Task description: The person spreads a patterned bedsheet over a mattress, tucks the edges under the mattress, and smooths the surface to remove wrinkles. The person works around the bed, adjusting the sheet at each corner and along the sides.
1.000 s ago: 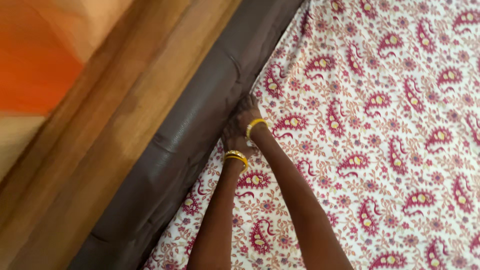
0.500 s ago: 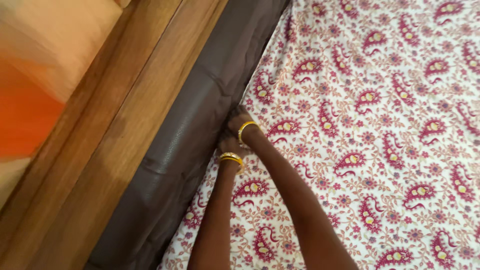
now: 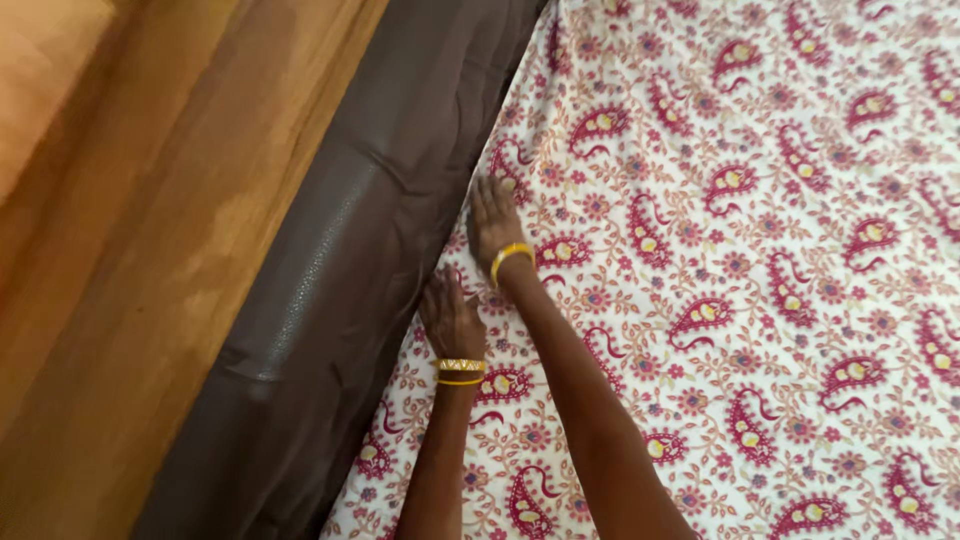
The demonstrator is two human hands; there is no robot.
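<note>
Bedsheet point(image 3: 760, 250), white with red paisley print, is lying flat across the mattress, its edge meeting the brown padded bed frame point(image 3: 330, 290). Head view: two hands are pressing palm-down on it. Left hand point(image 3: 450, 320) is resting beside the frame, fingers together; right hand point(image 3: 493, 215) is lying just ahead, fingers extended, near the edge. Neither is gripping anything. Both wrists are wearing yellow bangles point(image 3: 460, 370).

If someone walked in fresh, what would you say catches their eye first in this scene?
The white bedsheet with red paisley print fills the right side. At its left edge, the left hand and right hand lie flat on the cloth, each wrist ringed with yellow bangles, right beside the padded brown bed frame. A wooden board runs along the far left.
</note>
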